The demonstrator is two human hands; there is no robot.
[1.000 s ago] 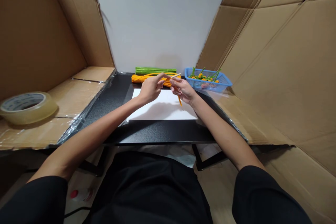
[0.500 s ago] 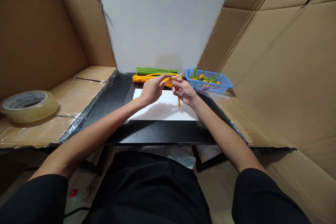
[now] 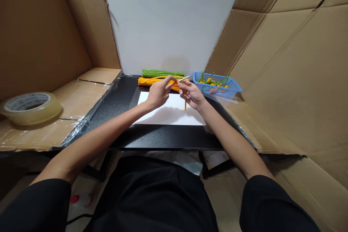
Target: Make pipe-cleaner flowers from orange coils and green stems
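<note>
Above a white sheet, my two hands meet at a thin pale stick that slants up to the right. My left hand is pinched on an orange pipe cleaner at the stick's lower end; its fingers hide most of the contact. With thumb and fingertips closed, my right hand grips the stick and the same orange pipe cleaner, whose tail dangles below the palm. Just behind the hands lies a bundle of orange pipe cleaners, and beyond it a bundle of green pipe cleaners.
A blue plastic basket at the back right holds several green-stemmed orange pieces. A roll of clear tape rests on the cardboard at left. Cardboard walls flank the black table, with a pale wall behind.
Both hands stay nearly in place, with only slight finger movement around the stick and orange pipe cleaner. The whole view has shifted very slightly.
</note>
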